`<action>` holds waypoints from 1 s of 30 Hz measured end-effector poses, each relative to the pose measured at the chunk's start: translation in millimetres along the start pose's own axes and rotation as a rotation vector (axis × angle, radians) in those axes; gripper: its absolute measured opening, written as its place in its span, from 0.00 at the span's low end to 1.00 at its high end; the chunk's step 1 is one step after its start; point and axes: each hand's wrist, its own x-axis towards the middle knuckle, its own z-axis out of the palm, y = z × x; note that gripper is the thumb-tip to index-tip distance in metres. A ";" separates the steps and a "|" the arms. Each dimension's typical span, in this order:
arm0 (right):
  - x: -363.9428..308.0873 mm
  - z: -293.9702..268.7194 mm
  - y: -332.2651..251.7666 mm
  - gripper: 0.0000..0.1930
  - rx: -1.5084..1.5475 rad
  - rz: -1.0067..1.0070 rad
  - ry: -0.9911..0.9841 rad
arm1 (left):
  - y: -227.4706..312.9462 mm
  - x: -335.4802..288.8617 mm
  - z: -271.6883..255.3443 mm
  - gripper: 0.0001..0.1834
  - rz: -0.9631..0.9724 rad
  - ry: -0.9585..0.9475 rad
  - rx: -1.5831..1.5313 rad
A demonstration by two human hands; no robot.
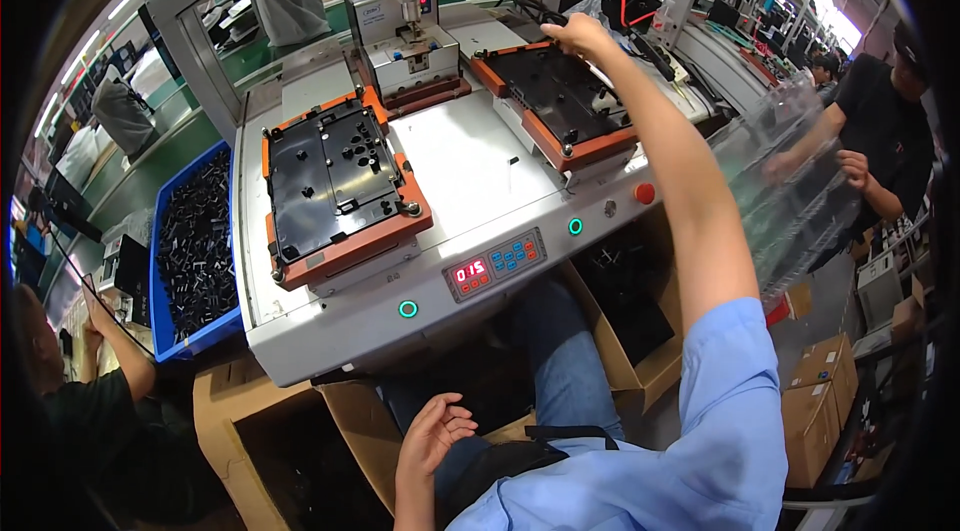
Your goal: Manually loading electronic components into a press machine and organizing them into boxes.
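Factory machine (455,156), rightmost black panel (555,91) near right hand (582,35)

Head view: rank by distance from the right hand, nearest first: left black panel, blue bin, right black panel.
Measured from the right hand:
1. Right black panel: right at the hand, by its far edge.
2. Left black panel: off to the hand's left.
3. Blue bin: farther left, past the left panel.

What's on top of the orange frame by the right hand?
A flat black panel lies on the orange frame. It hides the frame's middle; the forearm covers part of its right edge.
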 end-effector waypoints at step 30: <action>-255.6 43.9 89.9 0.23 0.069 -0.577 0.763 | -2.1 -5.0 7.2 0.15 0.053 0.011 0.088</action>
